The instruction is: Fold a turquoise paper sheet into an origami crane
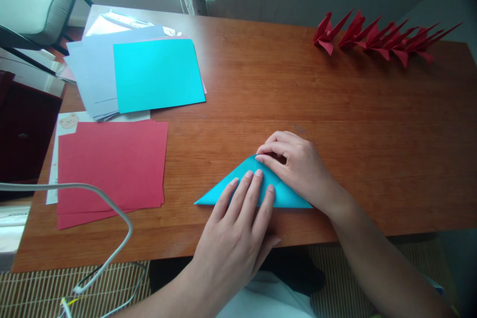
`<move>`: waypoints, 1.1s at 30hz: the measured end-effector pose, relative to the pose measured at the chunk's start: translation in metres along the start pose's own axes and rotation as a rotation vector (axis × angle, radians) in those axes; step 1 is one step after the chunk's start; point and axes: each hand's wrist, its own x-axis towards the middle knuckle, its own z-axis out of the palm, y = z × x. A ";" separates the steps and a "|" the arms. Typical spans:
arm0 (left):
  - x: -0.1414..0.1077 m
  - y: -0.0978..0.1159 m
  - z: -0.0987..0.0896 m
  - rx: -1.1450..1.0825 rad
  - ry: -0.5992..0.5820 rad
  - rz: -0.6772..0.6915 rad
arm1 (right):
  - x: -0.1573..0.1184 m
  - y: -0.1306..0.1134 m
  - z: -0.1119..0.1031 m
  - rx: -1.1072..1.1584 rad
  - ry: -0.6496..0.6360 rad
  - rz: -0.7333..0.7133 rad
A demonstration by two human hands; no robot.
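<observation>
A sheet of blue paper, folded into a triangle, lies near the table's front edge with its long side toward me. My left hand rests flat on the middle of it, fingers stretched out and slightly spread. At the top corner, my right hand pinches the paper between thumb and fingertips. The right hand and wrist cover part of the triangle's right slope.
Red paper sheets lie at the left, with a blue sheet on pale papers behind them. Red folded paper cranes stand in a row at the back right. A white cable crosses the table's front left corner.
</observation>
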 end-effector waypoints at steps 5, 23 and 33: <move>0.001 0.001 0.000 0.005 0.000 -0.007 | 0.000 0.001 0.001 0.001 0.009 -0.011; 0.001 0.001 0.000 -0.003 0.010 -0.007 | 0.000 0.002 0.001 0.016 0.022 -0.033; 0.004 0.002 -0.001 0.021 0.016 -0.001 | 0.002 0.000 -0.002 0.001 0.000 -0.021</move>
